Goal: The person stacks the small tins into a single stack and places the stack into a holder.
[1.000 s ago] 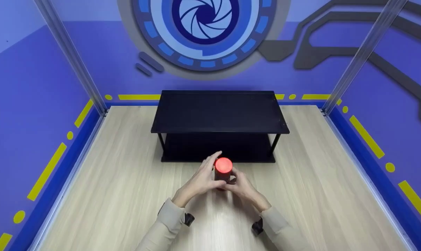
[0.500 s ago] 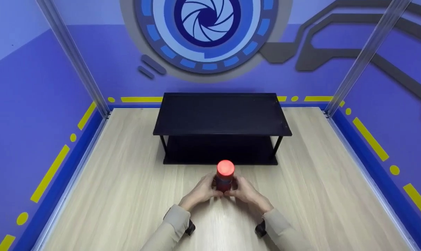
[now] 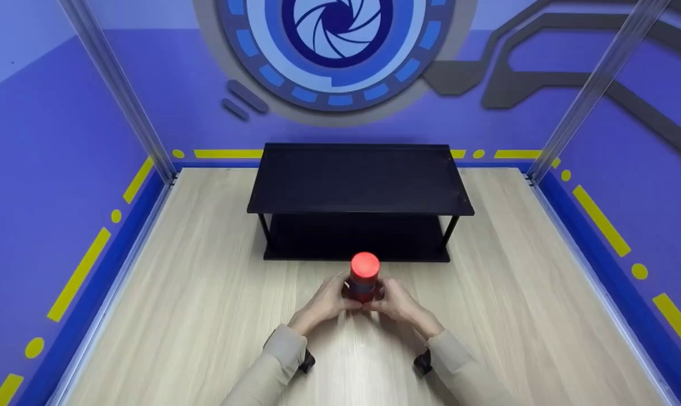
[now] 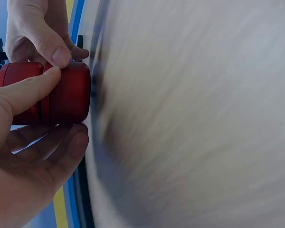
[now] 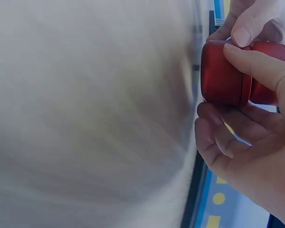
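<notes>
A red cylindrical canister (image 3: 365,268) stands upright in front of the shelf, with a bluish band below its bright red top. My left hand (image 3: 324,301) and right hand (image 3: 399,303) grip its lower part from either side. In the left wrist view, the left thumb lies across the canister's red end (image 4: 69,95), which has a groove around it, and fingers curl on the far side. From the right wrist, the right thumb and fingers (image 5: 211,137) likewise wrap the red end (image 5: 221,73). The two thumbs come close together on the near side.
Behind the canister stands a black two-tier shelf (image 3: 363,180) with thin posts and a lower tray (image 3: 357,237). Everything rests on a light wood table (image 3: 205,254). Blue walls (image 3: 47,169) with yellow markings enclose three sides.
One second ago the left hand's fingers reached up beside the canister's top; both hands have since settled around its lower part, baring the bluish band. The canister has stayed nearly in place.
</notes>
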A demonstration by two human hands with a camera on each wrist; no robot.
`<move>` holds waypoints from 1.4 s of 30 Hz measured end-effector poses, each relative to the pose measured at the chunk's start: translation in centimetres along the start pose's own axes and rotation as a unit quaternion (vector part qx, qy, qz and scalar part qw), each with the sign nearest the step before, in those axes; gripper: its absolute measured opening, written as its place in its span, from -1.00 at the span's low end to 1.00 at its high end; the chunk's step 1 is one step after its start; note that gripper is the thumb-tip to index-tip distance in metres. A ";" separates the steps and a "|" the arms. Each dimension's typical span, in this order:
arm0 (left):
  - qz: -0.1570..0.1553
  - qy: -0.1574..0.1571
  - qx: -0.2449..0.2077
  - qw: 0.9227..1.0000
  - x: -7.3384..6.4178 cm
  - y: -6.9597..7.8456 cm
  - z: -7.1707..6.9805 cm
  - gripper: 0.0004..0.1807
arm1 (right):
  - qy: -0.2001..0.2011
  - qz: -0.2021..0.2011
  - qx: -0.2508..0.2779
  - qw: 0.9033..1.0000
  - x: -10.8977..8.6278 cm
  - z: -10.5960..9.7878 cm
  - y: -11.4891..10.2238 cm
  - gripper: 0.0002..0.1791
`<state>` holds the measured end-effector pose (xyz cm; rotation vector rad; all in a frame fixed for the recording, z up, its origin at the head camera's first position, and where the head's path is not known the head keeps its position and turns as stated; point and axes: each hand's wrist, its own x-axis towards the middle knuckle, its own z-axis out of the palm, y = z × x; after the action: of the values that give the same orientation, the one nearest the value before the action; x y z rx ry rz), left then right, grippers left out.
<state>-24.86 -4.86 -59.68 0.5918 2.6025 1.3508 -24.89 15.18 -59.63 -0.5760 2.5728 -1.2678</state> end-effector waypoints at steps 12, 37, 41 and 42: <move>0.016 -0.003 0.017 1.000 1.6 2.5 -2.9 -0.49 | 0.043 -0.069 -0.036 0.996 1.5 -2.6 -2.2 -0.54; 0.087 -0.021 0.045 0.995 4.3 9.0 -10.5 -0.48 | 0.019 -0.097 -0.071 0.993 3.7 -9.9 -9.3 -0.52; 0.092 -0.024 0.045 0.994 4.6 9.9 -11.3 -0.49 | 0.014 -0.096 -0.062 0.993 3.8 -10.7 -10.1 -0.52; 0.093 -0.023 0.045 0.994 4.6 10.0 -11.4 -0.50 | 0.012 -0.097 -0.058 0.994 3.8 -10.9 -10.3 -0.52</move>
<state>-29.84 -6.36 -44.65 0.8871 2.6373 1.2576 -29.66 15.61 -44.89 -0.8571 2.6789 -1.1935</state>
